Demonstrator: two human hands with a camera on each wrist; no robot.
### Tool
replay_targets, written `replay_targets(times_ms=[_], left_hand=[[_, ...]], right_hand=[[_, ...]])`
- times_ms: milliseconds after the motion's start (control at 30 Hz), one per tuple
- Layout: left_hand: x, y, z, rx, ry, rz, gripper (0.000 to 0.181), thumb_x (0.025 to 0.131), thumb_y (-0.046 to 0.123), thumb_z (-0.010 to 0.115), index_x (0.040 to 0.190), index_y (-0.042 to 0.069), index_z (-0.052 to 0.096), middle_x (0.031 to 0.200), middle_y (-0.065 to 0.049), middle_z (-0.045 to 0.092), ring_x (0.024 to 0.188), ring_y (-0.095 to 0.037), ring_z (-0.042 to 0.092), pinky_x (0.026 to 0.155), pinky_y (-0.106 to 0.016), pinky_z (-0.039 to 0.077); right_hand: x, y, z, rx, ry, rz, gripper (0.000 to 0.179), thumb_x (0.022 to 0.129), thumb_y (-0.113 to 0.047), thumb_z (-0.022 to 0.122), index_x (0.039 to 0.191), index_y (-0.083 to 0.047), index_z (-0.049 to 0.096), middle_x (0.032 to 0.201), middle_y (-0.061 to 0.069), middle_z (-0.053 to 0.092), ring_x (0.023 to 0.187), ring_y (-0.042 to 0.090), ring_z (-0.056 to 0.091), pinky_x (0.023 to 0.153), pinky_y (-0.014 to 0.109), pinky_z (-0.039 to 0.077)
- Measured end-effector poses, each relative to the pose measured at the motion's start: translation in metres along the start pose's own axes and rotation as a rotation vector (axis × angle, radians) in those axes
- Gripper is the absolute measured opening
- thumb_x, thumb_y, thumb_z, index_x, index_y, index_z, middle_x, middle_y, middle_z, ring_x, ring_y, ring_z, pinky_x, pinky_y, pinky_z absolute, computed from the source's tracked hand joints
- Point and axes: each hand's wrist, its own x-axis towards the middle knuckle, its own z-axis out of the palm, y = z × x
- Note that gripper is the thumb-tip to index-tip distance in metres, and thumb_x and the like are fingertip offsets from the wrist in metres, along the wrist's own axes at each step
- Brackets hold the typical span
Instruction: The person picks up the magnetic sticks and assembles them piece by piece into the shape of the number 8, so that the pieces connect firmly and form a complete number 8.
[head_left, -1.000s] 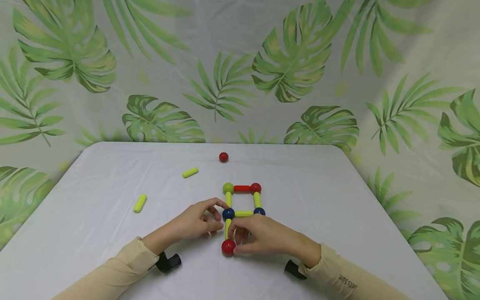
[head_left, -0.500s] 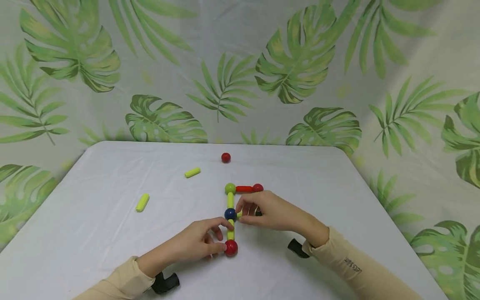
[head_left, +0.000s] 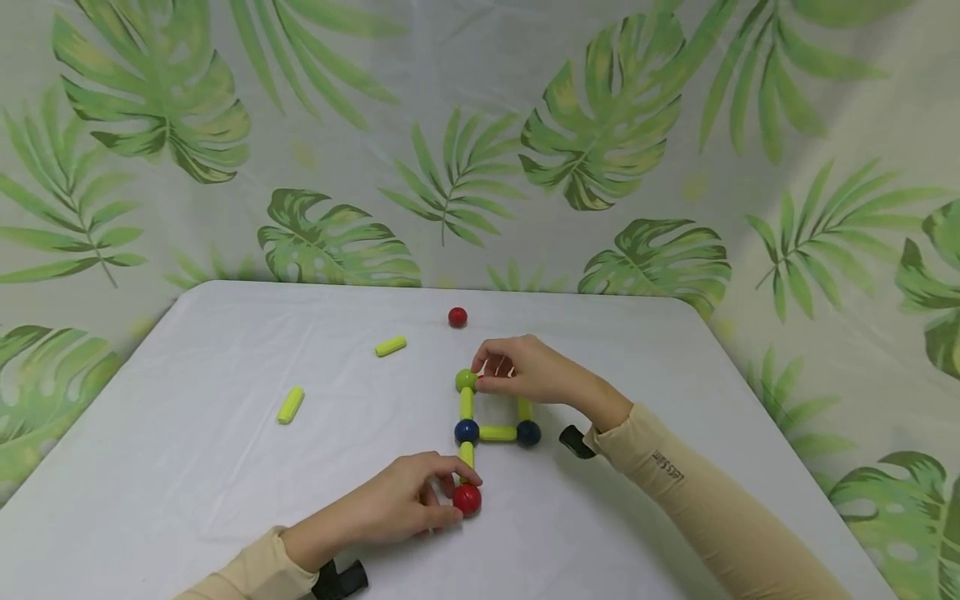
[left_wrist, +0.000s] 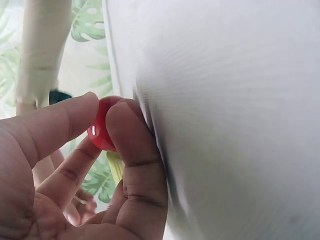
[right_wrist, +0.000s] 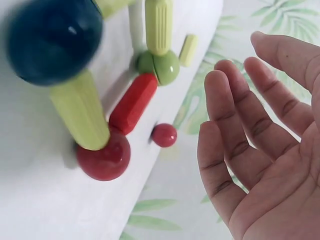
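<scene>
My left hand pinches a red ball between thumb and fingers. From that ball a yellow rod leads to a dark blue ball, one corner of a square of rods and balls. Another blue ball and a green ball form two more corners. Over the square's far side hovers my right hand, fingers loosely bent and holding nothing, fingertips close by the green ball. It hides the red rod and red corner ball in the head view; both show in the right wrist view.
A loose red ball lies near the table's back edge. Two loose yellow rods, one farther back and one at left, rest on the white tabletop. Leaf-patterned cloth hangs behind.
My right hand has left the near rod and red ball and moved away over the square to its far side. My left hand has come down from the blue ball to the near red ball.
</scene>
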Motion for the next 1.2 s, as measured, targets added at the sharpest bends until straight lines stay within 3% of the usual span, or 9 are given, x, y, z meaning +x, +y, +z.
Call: replay_targets(times_ms=[267,833,1033,1200], left_hand=[[0.001,0.000,0.004,0.004,0.016,-0.013,0.030,0.098,0.014,0.078,0.127,0.022,0.072,0.105,0.000,0.067,0.063,-0.009,0.062,0.056,-0.021,0.050],[0.003,-0.002,0.004,-0.031,0.025,-0.015,0.028,0.099,0.011,0.077,0.125,0.021,0.073,0.103,0.000,0.067,0.062,-0.012,0.063,0.055,-0.022,0.050],[0.001,-0.002,0.004,-0.038,0.038,-0.002,0.028,0.098,0.010,0.077,0.123,0.021,0.073,0.101,0.000,0.067,0.061,-0.011,0.063,0.055,-0.022,0.049],[0.000,-0.001,0.003,-0.046,0.041,-0.005,0.027,0.098,0.009,0.077,0.122,0.021,0.073,0.101,-0.001,0.067,0.061,-0.010,0.062,0.054,-0.022,0.049]], right_hand=[[0.042,0.003,-0.004,-0.042,-0.022,0.028,0.025,0.103,-0.023,0.074,0.121,-0.007,0.072,0.101,0.004,0.075,0.095,0.018,0.072,0.092,0.034,0.060],[0.131,0.002,0.018,-0.101,-0.066,0.047,0.044,0.104,-0.027,0.072,0.145,-0.012,0.064,0.120,0.010,0.075,0.109,0.025,0.070,0.093,0.034,0.057],[0.150,-0.010,0.029,-0.146,-0.128,0.124,0.051,0.105,-0.028,0.071,0.154,-0.017,0.059,0.133,0.016,0.070,0.108,0.025,0.066,0.087,0.032,0.051],[0.159,-0.014,0.037,-0.152,-0.174,0.172,0.056,0.105,-0.029,0.072,0.157,-0.022,0.056,0.133,0.015,0.070,0.103,0.021,0.063,0.085,0.029,0.050]])
